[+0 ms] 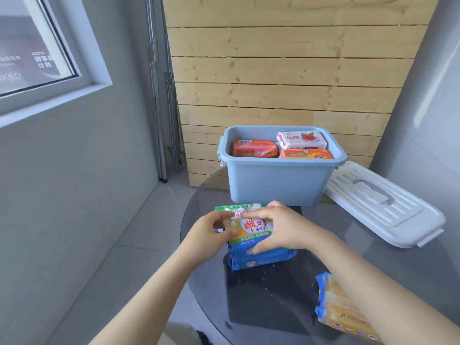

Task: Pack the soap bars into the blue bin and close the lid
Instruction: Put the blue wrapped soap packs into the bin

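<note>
Head view showed both hands gripping a yellow-and-green wrapped soap pack (251, 226) atop a blue wrapped pack (261, 257). Left hand (211, 232) pinched its nine o'clock end; right hand (281, 227) curled fingers (251, 215) over its top, thumb beneath. An open blue plastic bin (278, 180) stood at twelve o'clock.

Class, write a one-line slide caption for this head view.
Both hands grip a soap pack before the open blue bin; lid lies beside.

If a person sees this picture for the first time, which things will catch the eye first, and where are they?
Both hands, left hand and right hand, grip a yellow-green soap pack on a small stack at the centre of the dark round table. Behind it stands the open blue bin, already holding orange and white soap packs. The white lid lies on the table to the bin's right, and a yellow pack lies at the near right.
</note>
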`<state>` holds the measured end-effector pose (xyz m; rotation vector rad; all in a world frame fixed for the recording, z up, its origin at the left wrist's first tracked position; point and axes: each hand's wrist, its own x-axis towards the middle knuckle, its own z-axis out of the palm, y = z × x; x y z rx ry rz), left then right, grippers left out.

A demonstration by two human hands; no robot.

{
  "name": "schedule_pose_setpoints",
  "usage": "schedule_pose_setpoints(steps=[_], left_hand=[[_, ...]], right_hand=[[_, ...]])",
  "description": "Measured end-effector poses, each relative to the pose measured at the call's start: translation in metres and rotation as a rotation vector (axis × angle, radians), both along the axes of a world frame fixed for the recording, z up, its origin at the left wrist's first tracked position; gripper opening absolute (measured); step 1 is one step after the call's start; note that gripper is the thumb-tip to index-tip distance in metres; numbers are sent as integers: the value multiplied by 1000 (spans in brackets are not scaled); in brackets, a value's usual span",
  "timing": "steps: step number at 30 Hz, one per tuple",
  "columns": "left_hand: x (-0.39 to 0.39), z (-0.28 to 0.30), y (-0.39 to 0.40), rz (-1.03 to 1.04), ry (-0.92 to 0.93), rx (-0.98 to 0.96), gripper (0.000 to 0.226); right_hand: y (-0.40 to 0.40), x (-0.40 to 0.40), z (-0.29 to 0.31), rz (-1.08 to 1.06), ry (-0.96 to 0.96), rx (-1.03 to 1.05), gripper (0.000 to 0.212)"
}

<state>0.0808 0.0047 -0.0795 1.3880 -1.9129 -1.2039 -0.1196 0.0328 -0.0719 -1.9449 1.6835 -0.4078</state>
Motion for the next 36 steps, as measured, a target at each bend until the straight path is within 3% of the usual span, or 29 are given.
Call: schedule_pose_setpoints(steps=[5,9,11,14,21,25,30,36], left_hand=[[-4,-6,3,111,-35,113,39],[-3,-5,5,101,-164,264,48],[-5,-4,6,108,-77,364,46],[-8,-5,11,147,28,431,40],[-15,10,28,195,140,413,32],[-14,43,24,131,222,303,26],[-22,108,-15,77,293,106,23],[-45,161,-83,62,261,89,17]], right_hand=[[7,-8,-3,-12,-13,42,82],[10,-21,-7,-389,-121,51,62],[13,-23,-6,-495,-306,260,44],[18,-16,-2,-545,-582,431,40],[36,-13,18,-591,-636,351,29],[43,-22,55,-548,-675,246,27],[22,-30,118,-510,-757,36,21],[-41,-34,155,-576,-788,-26,18]])
